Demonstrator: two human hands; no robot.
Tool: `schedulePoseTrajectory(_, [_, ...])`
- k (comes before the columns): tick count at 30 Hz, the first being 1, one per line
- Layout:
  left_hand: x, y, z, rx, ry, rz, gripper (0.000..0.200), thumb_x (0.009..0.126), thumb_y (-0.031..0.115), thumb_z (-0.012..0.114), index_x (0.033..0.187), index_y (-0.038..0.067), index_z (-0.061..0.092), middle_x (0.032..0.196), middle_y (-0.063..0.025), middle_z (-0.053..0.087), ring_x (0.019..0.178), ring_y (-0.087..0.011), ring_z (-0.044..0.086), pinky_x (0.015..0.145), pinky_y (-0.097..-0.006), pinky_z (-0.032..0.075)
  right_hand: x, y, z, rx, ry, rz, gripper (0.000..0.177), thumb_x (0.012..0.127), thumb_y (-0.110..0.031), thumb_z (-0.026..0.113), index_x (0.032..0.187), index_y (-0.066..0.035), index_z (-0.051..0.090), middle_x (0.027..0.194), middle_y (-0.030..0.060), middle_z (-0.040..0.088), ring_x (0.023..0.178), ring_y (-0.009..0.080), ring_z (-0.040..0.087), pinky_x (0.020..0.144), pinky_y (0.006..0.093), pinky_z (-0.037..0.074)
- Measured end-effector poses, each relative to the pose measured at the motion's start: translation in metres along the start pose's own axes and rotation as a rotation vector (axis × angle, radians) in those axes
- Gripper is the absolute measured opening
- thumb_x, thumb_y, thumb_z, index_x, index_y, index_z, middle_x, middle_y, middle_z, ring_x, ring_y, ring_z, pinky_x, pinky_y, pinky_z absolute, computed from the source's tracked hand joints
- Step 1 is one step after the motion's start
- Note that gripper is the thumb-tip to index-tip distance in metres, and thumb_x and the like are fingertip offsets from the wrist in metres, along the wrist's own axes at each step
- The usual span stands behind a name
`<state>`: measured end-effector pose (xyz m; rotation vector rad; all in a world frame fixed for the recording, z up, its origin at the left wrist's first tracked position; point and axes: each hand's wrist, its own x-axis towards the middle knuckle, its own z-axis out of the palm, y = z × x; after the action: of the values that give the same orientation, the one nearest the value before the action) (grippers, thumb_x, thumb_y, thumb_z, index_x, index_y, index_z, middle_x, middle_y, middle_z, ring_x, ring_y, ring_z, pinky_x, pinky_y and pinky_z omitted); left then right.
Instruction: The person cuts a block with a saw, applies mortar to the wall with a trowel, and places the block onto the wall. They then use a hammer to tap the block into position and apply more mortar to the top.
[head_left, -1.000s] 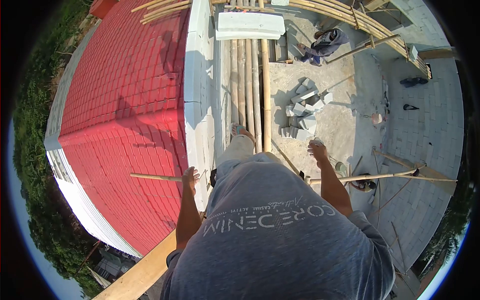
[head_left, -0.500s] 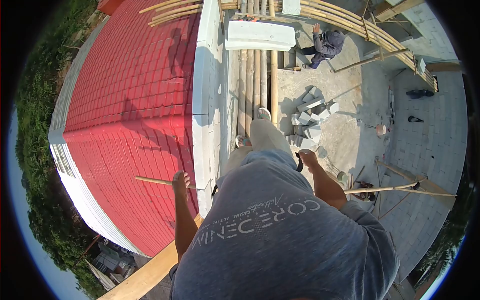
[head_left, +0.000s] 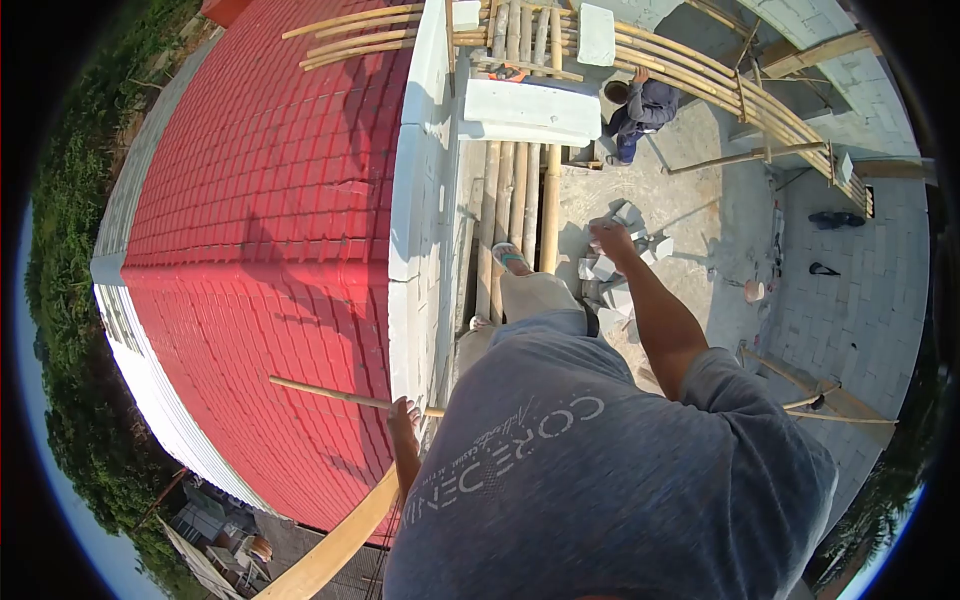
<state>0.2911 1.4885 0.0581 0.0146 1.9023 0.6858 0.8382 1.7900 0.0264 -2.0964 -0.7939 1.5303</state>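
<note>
My left hand [head_left: 404, 420] is beside the top edge of the white block wall [head_left: 403, 330], right where a thin bamboo pole [head_left: 330, 391] crosses it. Its fingers are stretched out and apart, with nothing seen in them. My right hand [head_left: 613, 241] reaches forward with its fingers loosely bent and nothing visible in them. In this view it overlaps a heap of white blocks [head_left: 617, 296] on the floor far below. My sandalled feet [head_left: 511, 258] stand on bamboo poles [head_left: 518, 195] laid along the wall.
Ahead, a large white block [head_left: 530, 110] lies across the poles. A person [head_left: 640, 112] is on the concrete floor [head_left: 690, 240] below, by a dark bucket [head_left: 617, 92]. Left of the wall slopes a red tiled roof [head_left: 260, 270]. Curved bamboo rails [head_left: 690, 72] run at the upper right.
My right hand has swung forward from beside my waist. My left hand has shifted right and down, to the wall edge. My feet have stepped, and the person below has bent by the bucket.
</note>
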Motion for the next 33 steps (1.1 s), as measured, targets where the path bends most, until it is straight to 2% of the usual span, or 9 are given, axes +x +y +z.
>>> schedulePoseTrajectory(5, [-0.007,0.023,0.034,-0.107,0.053,0.048,0.035,0.097,0.029,0.058,0.124,0.008,0.058,0.103,-0.0063,0.064,0.081,-0.017,0.063,0.069,-0.0287,0.049,0.031,-0.067,-0.008,-0.126,-0.025,-0.085,0.029,0.092,-0.029,0.064,0.115,-0.012,0.067,0.094,0.0022,0.07,0.081,0.0142,0.066,0.07,0.0324,0.052])
schedulePoseTrajectory(9, [-0.016,0.014,0.047,-0.188,0.022,0.124,0.034,0.098,0.028,0.058,0.125,0.007,0.057,0.105,-0.0061,0.064,0.088,-0.018,0.063,0.075,-0.0327,0.05,0.035,-0.068,-0.008,-0.087,-0.067,-0.037,0.027,0.089,-0.026,0.066,0.111,-0.01,0.069,0.093,0.0047,0.07,0.078,0.0136,0.065,0.065,0.03,0.051])
schedulePoseTrajectory(13, [-0.005,-0.02,0.046,-0.233,-0.018,0.013,0.033,0.096,0.03,0.06,0.121,0.008,0.061,0.103,-0.0067,0.065,0.086,-0.0186,0.062,0.071,-0.0316,0.05,0.016,-0.041,0.001,-0.212,-0.006,0.04,0.025,0.089,-0.028,0.066,0.107,-0.009,0.07,0.086,0.005,0.069,0.071,0.0148,0.064,0.061,0.0304,0.05])
schedulePoseTrajectory(15, [0.0,-0.05,0.039,-0.248,0.011,-0.035,0.036,0.093,0.034,0.062,0.119,0.009,0.061,0.103,-0.0075,0.065,0.083,-0.0185,0.061,0.07,-0.0321,0.051,0.034,0.017,-0.004,-0.188,-0.145,0.036,0.033,0.086,-0.031,0.069,0.104,-0.004,0.069,0.087,0.0074,0.07,0.072,0.0182,0.066,0.061,0.035,0.051])
schedulePoseTrajectory(20, [0.027,-0.131,0.027,-0.449,0.174,-0.215,0.036,0.093,0.034,0.061,0.118,0.009,0.06,0.099,-0.0062,0.065,0.079,-0.0174,0.06,0.068,-0.0326,0.05,0.044,0.069,-0.011,-0.42,-0.097,0.181,0.057,0.082,-0.034,0.072,0.125,0.001,0.059,0.093,0.0103,0.07,0.076,0.0217,0.067,0.064,0.0389,0.052])
schedulePoseTrajectory(23, [0.013,-0.11,0.037,-0.369,0.171,-0.244,0.035,0.093,0.034,0.061,0.118,0.009,0.06,0.097,-0.0058,0.065,0.078,-0.017,0.06,0.067,-0.032,0.05,0.029,0.035,-0.015,-0.331,-0.133,0.224,0.058,0.081,-0.033,0.072,0.127,0.001,0.059,0.095,0.0107,0.07,0.077,0.0208,0.067,0.063,0.0377,0.052])
schedulePoseTrajectory(28, [0.01,-0.037,0.083,-0.269,0.189,-0.204,0.034,0.093,0.033,0.06,0.116,0.008,0.06,0.094,-0.0052,0.065,0.076,-0.0164,0.06,0.066,-0.0311,0.049,0.091,0.032,-0.015,-0.326,-0.081,0.181,0.049,0.082,-0.031,0.07,0.118,0.002,0.062,0.093,0.0111,0.069,0.076,0.0194,0.067,0.061,0.0348,0.051])
schedulePoseTrajectory(31, [0.034,-0.006,0.129,-0.313,0.229,-0.147,0.031,0.093,0.03,0.061,0.114,0.007,0.061,0.091,-0.0063,0.065,0.068,-0.0162,0.058,0.057,-0.0274,0.045,0.153,0.023,-0.001,-0.424,-0.073,0.149,0.067,0.081,-0.035,0.071,0.134,0.004,0.054,0.099,0.0157,0.07,0.077,0.0168,0.066,0.063,0.0327,0.052])
schedulePoseTrajectory(33, [0.073,-0.005,0.14,-0.32,0.101,-0.151,0.028,0.094,0.025,0.06,0.114,0.006,0.061,0.092,-0.0069,0.065,0.068,-0.0167,0.06,0.06,-0.029,0.048,0.173,-0.014,0.007,-0.32,-0.096,0.145,0.049,0.084,-0.032,0.069,0.118,0.003,0.064,0.093,0.0125,0.071,0.074,0.0167,0.066,0.066,0.0327,0.052])
